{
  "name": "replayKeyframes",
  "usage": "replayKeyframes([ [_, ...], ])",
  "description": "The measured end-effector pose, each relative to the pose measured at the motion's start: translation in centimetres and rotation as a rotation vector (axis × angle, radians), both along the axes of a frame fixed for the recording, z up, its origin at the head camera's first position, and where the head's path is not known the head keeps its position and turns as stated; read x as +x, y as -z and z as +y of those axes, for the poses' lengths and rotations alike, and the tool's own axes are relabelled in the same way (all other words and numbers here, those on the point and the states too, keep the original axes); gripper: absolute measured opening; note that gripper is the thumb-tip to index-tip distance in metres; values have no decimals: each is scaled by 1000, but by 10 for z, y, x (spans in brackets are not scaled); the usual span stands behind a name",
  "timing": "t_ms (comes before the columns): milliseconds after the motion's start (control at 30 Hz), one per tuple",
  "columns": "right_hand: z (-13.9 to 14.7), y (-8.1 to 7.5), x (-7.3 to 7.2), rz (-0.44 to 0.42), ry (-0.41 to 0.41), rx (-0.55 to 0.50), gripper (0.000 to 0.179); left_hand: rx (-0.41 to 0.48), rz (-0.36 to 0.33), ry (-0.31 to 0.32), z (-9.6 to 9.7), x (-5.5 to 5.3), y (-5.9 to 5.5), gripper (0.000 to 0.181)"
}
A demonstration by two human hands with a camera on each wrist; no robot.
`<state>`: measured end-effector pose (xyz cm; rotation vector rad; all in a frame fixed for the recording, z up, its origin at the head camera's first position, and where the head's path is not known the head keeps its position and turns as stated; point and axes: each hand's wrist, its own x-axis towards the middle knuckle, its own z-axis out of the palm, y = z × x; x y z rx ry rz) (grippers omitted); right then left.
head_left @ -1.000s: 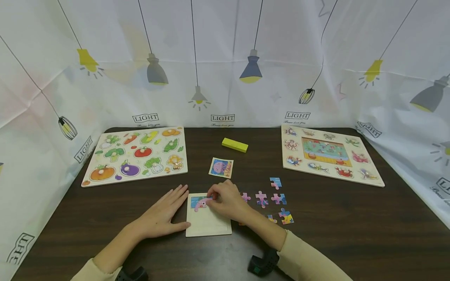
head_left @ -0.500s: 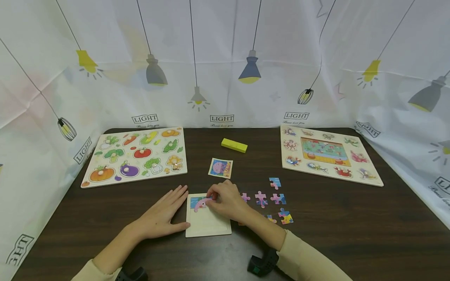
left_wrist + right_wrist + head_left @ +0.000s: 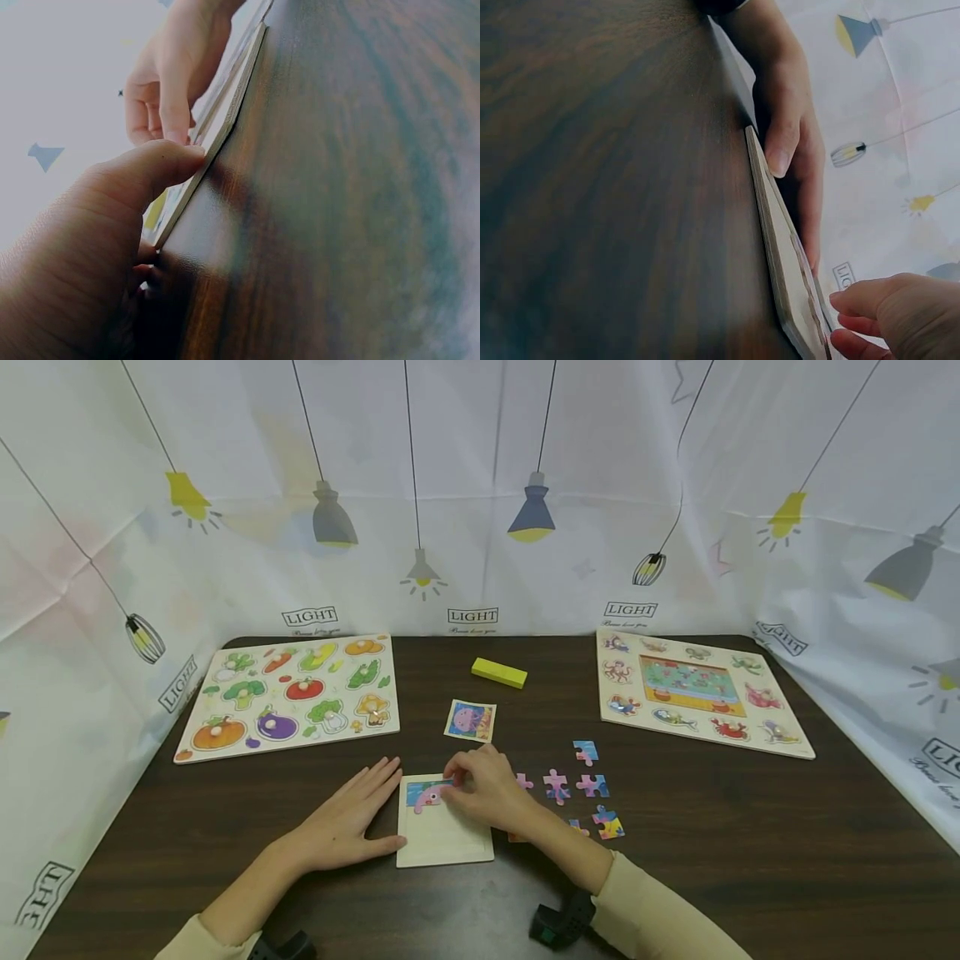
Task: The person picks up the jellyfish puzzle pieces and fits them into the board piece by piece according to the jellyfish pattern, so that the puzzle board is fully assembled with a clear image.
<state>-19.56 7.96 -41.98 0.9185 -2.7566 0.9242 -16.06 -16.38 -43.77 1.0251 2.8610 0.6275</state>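
A square pale wooden puzzle tray lies on the table. Two or so jigsaw pieces, blue with pink, fill its upper left. The left hand lies flat with straight fingers along the tray's left side, its thumb touching the edge. At the tray's upper right, the right hand pinches a puzzle piece with curled fingers; the fingers mostly cover it. In the left wrist view, the left thumb rests on the tray rim. The right wrist view shows the right fingertips beside the tray's far end.
Several loose jigsaw pieces lie right of the tray, some partly behind the right arm. Beyond it are a small picture card and a yellow block. A vegetable board stands back left, a sea-animal board back right.
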Motion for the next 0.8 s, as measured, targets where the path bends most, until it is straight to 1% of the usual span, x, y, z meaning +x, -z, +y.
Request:
replayKeyframes([
  [167,7,-5,1,-31,-1,-27,10,-13,-27,-9,0,0,0,90],
  [333,16,-12,-1,-41,9,-30,10,-23,-22,-10,-1,-2,2,90],
  [433,21,-15,-3,-27,21,-31,11,-23,-22,-9,0,-2,3,91],
  [600,30,-20,-5,22,45,-29,12,-22,-26,-7,0,-2,2,91],
  [800,44,-24,-7,38,88,-27,13,-21,-25,-7,0,-2,3,91],
])
